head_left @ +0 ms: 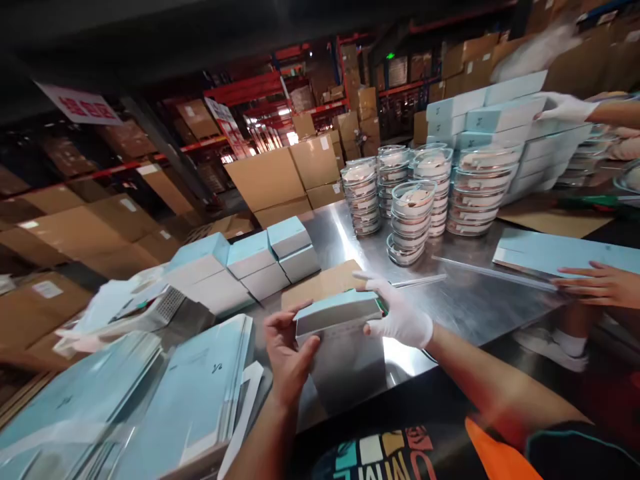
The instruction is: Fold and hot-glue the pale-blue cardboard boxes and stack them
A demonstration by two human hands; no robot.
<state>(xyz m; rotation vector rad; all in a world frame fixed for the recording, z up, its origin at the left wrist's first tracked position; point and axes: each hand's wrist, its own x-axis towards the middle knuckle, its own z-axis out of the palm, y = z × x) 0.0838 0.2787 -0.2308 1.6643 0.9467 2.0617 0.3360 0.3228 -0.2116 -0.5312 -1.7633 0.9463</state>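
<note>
Between both my hands a light blue and grey-white carton (340, 312) is held above the steel table, its long narrow side towards me. My bare left hand (289, 353) grips its left end, thumb in front and fingers behind. Around the right end closes my right hand (400, 315), in a white glove with bare fingertips. Something green shows by the right fingers, too small to name. A flat piece of brown cardboard (323, 281) lies just beyond the carton.
Stacked glass dishes (413, 213) stand at the back, beside piled blue-white boxes (500, 120) touched by another person's gloved hand (565, 108). Another bare hand (600, 283) rests by a flat blue sheet (570, 250). Flattened blue cartons (200, 387) and folded boxes (250, 260) lie left.
</note>
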